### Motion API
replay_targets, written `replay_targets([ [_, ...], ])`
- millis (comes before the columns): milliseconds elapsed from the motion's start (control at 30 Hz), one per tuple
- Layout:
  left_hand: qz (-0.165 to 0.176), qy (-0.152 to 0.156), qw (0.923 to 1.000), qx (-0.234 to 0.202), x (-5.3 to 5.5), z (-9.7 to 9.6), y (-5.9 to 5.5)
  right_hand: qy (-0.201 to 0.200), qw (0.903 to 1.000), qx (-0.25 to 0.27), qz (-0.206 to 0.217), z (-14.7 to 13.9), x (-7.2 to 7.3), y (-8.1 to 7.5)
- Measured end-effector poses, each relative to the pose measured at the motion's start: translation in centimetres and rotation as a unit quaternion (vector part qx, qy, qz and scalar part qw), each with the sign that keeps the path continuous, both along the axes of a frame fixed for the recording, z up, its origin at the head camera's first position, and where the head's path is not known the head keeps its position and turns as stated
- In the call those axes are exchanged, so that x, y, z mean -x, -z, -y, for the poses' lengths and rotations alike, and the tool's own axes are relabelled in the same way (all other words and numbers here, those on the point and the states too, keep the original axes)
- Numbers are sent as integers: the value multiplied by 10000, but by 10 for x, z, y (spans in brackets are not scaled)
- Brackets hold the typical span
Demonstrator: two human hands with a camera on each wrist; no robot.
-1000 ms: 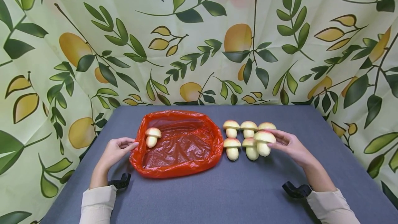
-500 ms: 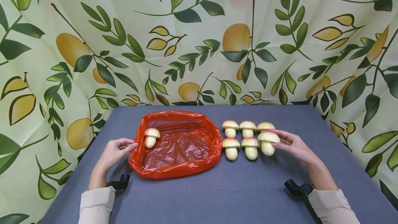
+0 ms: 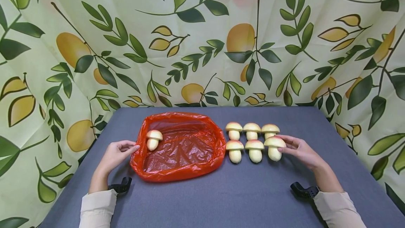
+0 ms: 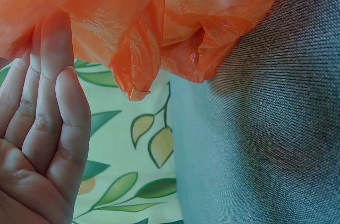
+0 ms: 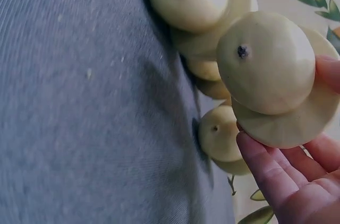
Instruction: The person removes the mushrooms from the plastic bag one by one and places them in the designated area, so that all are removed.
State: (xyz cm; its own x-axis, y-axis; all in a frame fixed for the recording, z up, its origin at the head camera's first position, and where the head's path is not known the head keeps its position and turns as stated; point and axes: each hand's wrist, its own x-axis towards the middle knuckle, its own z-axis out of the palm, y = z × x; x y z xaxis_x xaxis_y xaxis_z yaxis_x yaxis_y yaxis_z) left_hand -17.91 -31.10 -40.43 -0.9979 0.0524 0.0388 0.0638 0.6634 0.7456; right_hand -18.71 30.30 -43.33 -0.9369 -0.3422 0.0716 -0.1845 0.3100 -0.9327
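My right hand (image 3: pixel 299 149) grips a mushroom (image 3: pixel 274 153) by its cap, at the right end of the front row. In the right wrist view this mushroom (image 5: pixel 265 62) shows its pale rounded stem base with a small dark mark, between my thumb and fingers. Over at the left, my left hand (image 3: pixel 117 154) pinches the left rim of an open red plastic bag (image 3: pixel 180 177). One mushroom (image 3: pixel 154 140) lies inside the bag near its left wall. In the left wrist view, the film of the bag (image 4: pixel 212 1) covers some of my fingertips.
Back-row mushrooms (image 3: pixel 252 131) stand behind the held one, and two front-row mushrooms (image 3: pixel 235 151) stand to its left, close to the bag's right side. All rest on a grey-blue cloth-covered table (image 3: pixel 221 203). A leaf-patterned curtain (image 3: pixel 202 45) hangs behind.
My right hand has moved the mushroom right and slightly down, from overlapping the middle front mushroom to the end of the front row. The left hand and bag stay nearly still.
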Motion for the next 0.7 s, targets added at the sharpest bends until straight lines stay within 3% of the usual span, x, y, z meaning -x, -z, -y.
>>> replay_targets([
  [300,13,-21,10000,66,0,0,-1,-31,9982,-410,439,-7,3,5],
  [467,8,-17,10000,95,0,0,-1,-108,9963,-732,446,-8,2,7],
  [700,25,-27,10000,-3,0,-2,-2,-174,9953,-773,549,-6,2,7],
])
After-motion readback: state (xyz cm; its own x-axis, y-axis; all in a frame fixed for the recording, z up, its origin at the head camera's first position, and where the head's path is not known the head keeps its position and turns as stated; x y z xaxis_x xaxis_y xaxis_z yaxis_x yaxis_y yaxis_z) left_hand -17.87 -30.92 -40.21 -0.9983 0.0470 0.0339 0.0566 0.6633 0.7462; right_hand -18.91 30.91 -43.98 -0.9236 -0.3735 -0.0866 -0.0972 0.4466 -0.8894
